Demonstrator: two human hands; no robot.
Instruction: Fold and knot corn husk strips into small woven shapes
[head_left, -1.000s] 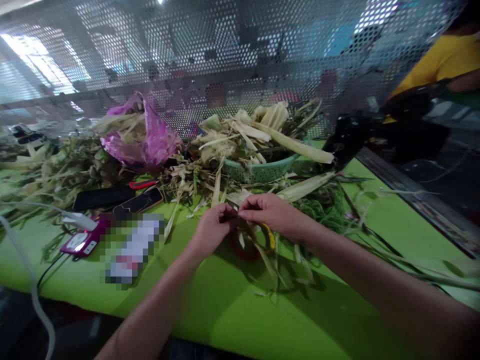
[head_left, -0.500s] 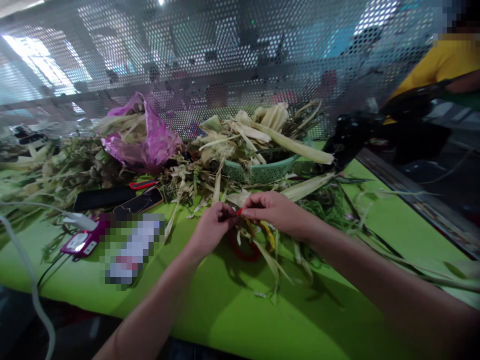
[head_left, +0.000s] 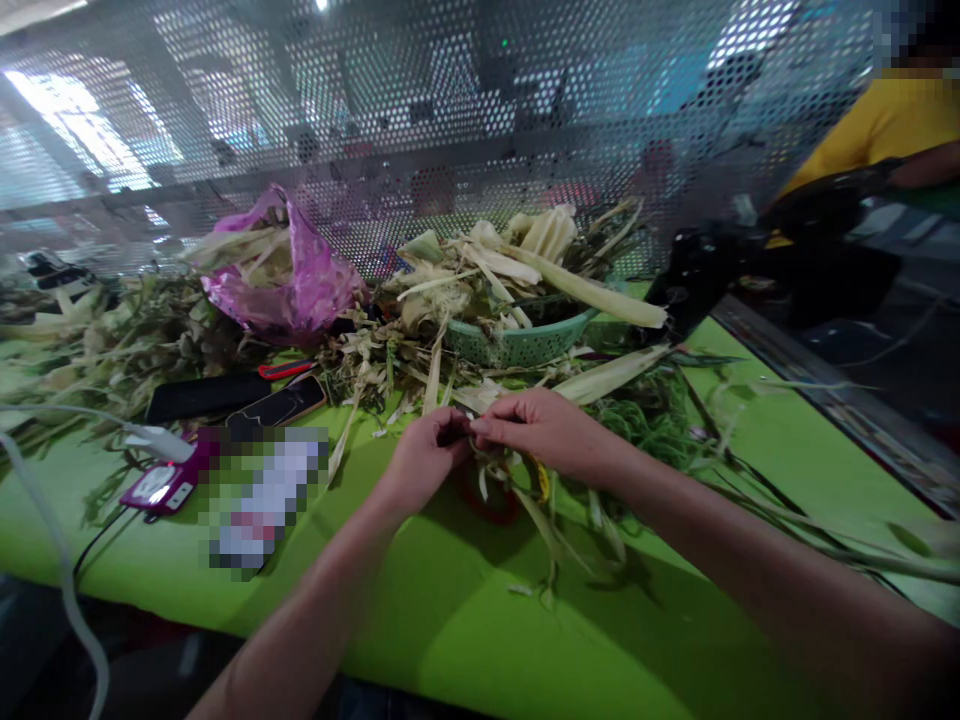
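Pale husk strips (head_left: 541, 525) hang below the right hand (head_left: 551, 432) over the desk (head_left: 427, 620), long axis slanting nearward and rightward, while the left hand (head_left: 421, 458) meets it, whether either grip clamps them impossible to tell.

At the hands (head_left: 424, 455) (head_left: 544, 430): dry-looking, fibrous strips (head_left: 537, 516). Beneath: smooth counter (head_left: 420, 610), faint sheen. Beyond the hands: perforated plastic basket (head_left: 517, 346), matt; farther left, glossy plastic bag (head_left: 304, 270) (heavily crinkled).

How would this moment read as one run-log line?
left hand: fingers curled | right hand: fingertips at left hand's | held item: unclear | below: husk strips | behind: basket, pink bag | surface: green table
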